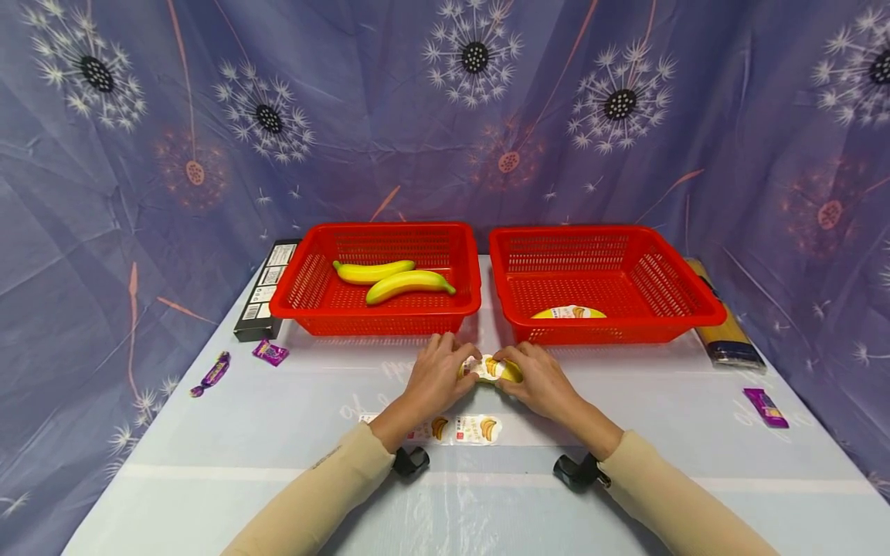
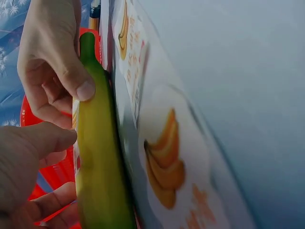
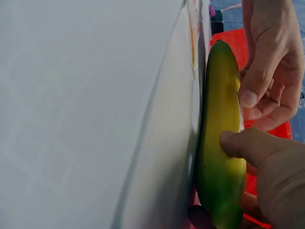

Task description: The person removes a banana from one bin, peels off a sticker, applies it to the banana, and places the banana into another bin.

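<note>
A: Head view. Left hand [image 1: 436, 380] and right hand [image 1: 538, 380] both pinch a banana [image 1: 502, 369] lying on the table [image 1: 278, 448], just in front of the gap between the two red baskets. A white banana-print wrapper [image 1: 484, 364] sits against it. Left basket [image 1: 306, 282] holds two bananas [image 1: 396, 279]; right basket [image 1: 695, 301] holds one packaged piece [image 1: 568, 312]. A strip of banana-print packets [image 1: 467, 428] lies nearer the person.

B: Progress?

A: Judging by contents, sorting is partly done; the held banana and the strip remain out.

B: Left wrist?

A: Left hand's thumb [image 2: 45, 138] and lower fingers curl round the banana [image 2: 97, 157], the other hand's thumb presses its upper part. Printed packet [image 2: 167, 157] lies against it on the table.

B: Right wrist?

A: Same grip mirrored: thumb [image 3: 248, 145] clamped on the banana [image 3: 219, 143], red basket behind.

B: Room?

A: Basket front rims are close ahead of the knuckles. Open table left and right; candies [image 1: 270, 352] and a purple wrapper [image 1: 765, 407] stay well apart.
</note>
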